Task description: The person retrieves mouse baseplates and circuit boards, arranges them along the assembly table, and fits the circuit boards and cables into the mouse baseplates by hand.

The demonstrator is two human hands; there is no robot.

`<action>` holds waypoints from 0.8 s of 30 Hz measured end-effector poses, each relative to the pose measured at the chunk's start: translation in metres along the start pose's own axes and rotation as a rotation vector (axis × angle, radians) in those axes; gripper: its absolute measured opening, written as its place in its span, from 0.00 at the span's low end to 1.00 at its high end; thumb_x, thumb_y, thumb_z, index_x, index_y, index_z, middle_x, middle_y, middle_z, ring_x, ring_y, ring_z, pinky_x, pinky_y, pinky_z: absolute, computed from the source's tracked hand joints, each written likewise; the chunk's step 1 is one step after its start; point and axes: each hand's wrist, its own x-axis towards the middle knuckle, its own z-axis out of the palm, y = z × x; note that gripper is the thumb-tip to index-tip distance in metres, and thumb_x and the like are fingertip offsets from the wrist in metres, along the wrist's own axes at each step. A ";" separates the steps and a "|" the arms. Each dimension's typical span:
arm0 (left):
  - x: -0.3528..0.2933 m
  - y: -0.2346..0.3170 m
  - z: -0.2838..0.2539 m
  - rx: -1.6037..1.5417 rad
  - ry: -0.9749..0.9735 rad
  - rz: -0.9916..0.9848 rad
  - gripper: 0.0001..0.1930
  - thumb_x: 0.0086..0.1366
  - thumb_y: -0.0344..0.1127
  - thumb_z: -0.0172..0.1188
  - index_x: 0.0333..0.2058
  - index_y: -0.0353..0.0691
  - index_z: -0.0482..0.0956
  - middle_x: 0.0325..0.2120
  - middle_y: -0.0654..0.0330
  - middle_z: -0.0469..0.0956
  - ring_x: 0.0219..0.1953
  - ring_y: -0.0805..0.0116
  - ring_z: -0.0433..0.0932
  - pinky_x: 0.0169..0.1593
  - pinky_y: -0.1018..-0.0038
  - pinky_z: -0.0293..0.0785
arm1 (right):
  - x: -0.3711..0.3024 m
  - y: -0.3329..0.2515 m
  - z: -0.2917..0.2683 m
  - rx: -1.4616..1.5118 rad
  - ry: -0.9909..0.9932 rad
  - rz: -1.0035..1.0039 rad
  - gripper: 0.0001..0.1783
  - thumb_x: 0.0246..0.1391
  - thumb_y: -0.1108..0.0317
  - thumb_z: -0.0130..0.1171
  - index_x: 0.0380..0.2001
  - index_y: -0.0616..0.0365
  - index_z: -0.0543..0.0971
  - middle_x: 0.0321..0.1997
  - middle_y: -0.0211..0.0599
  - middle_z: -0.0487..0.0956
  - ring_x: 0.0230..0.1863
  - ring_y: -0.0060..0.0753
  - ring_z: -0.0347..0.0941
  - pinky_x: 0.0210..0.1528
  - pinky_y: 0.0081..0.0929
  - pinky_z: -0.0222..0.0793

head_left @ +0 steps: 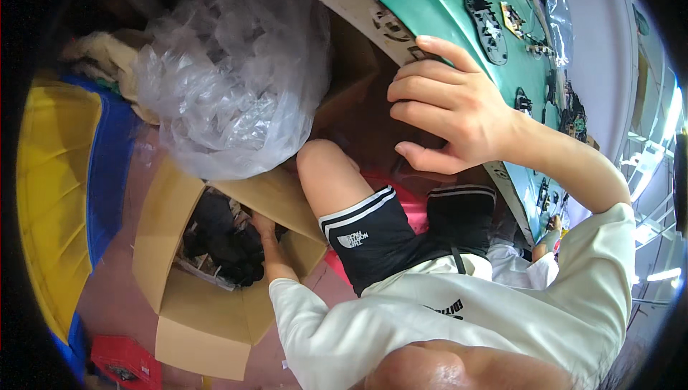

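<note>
My left hand (264, 228) reaches down into an open cardboard box (204, 340) on the floor. Beside its fingers lies a heap of black pieces (222, 236), whose kind I cannot make out. The fingertips are hidden among the box's contents, so whether they grip anything does not show. My right hand (455, 107) is raised at the near edge of a green-topped table (430, 0). Its fingers are apart and slightly bent, with nothing between them.
A large clear plastic bag (236, 82) bulges behind the box. A yellow and blue fabric container (61, 196) stands at left, with a red box (125, 360) below it. Black moulded parts (486, 26) lie on the table. Another person's hand (554, 224) shows at right.
</note>
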 end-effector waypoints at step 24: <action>-0.047 0.064 -0.095 -0.206 0.343 -0.281 0.39 0.50 0.18 0.57 0.65 0.42 0.67 0.53 0.40 0.77 0.57 0.44 0.76 0.58 0.62 0.71 | -0.003 -0.002 -0.013 -0.085 -0.028 -0.017 0.15 0.40 0.63 0.66 0.31 0.61 0.80 0.40 0.40 0.80 0.48 0.44 0.77 0.71 0.48 0.52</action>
